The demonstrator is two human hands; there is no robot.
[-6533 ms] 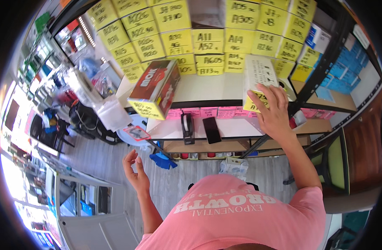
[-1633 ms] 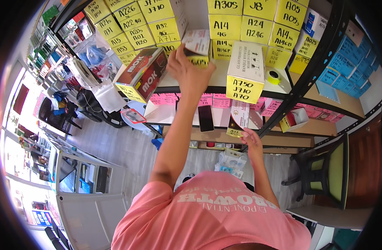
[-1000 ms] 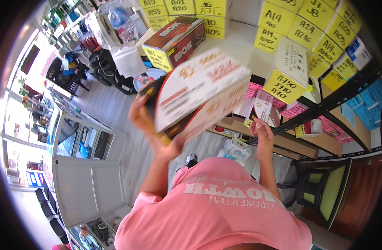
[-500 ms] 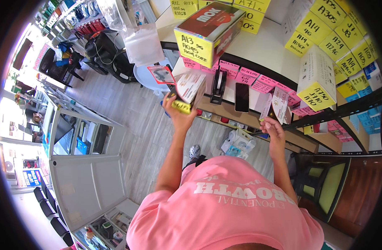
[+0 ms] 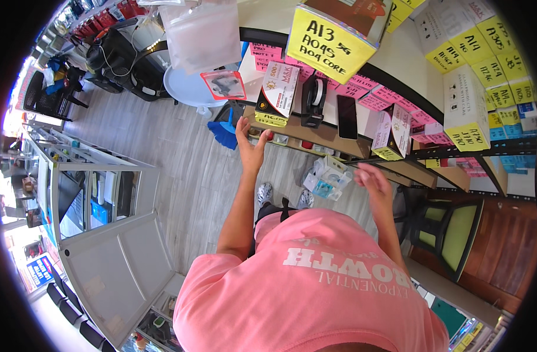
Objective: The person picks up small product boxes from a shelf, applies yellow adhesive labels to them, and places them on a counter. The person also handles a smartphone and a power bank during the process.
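Note:
My left hand (image 5: 252, 149) is empty, its thumb and fingers spread just below a white, red and black box (image 5: 278, 88) with a yellow label. That box sits at the near edge of the shelf (image 5: 251, 88). Below a similar box (image 5: 391, 132) with a yellow end, my right hand (image 5: 374, 180) hovers apart from it with loosely bent fingers and nothing held. Between the two boxes lie a black tape dispenser (image 5: 313, 100) and a dark-screened phone (image 5: 347, 117).
A large yellow-labelled box (image 5: 324, 44) stands on the upper shelf, near clear plastic bags (image 5: 201, 38). Pink-labelled boxes (image 5: 374, 101) line the shelf's back. A blue broom head (image 5: 223, 134) is at the left, a green chair (image 5: 447, 237) at the right.
My left hand has let go of its box, which now rests on the shelf edge. My right hand has released the other box and drawn back toward me. The view has shifted.

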